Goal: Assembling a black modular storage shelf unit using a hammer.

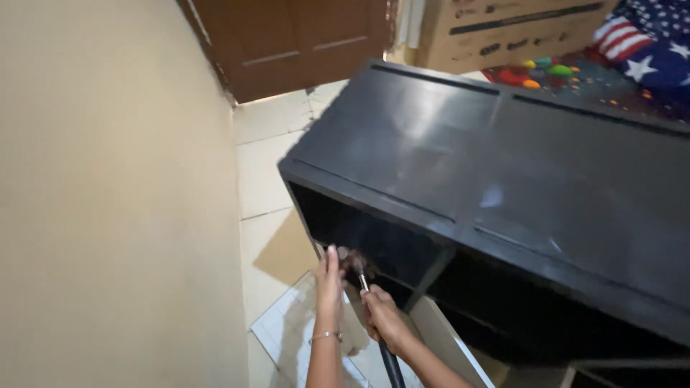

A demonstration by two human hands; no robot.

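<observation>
The right hand (384, 316) is wrapped tight around the black handle of a hammer (370, 302), whose head sits at the lower front edge of the black cabinet (489, 172); beside it the left hand (330, 276), fingers extended, touches that edge

Your left hand (330, 276) is up at the lower left front edge of the cabinet (503, 165), just left of your right hand (384, 320), which grips the hammer (363, 280); the hammer head sits between both hands, at the mouth of the cabinet's left compartment. A wall (108, 201) runs along your left, with tiled floor (269, 165) between wall and cabinet. Behind the cabinet: door (302, 36) far left, cardboard box (503, 29) to its right, mat (575, 75) and cloth (650, 43) far right.
</observation>
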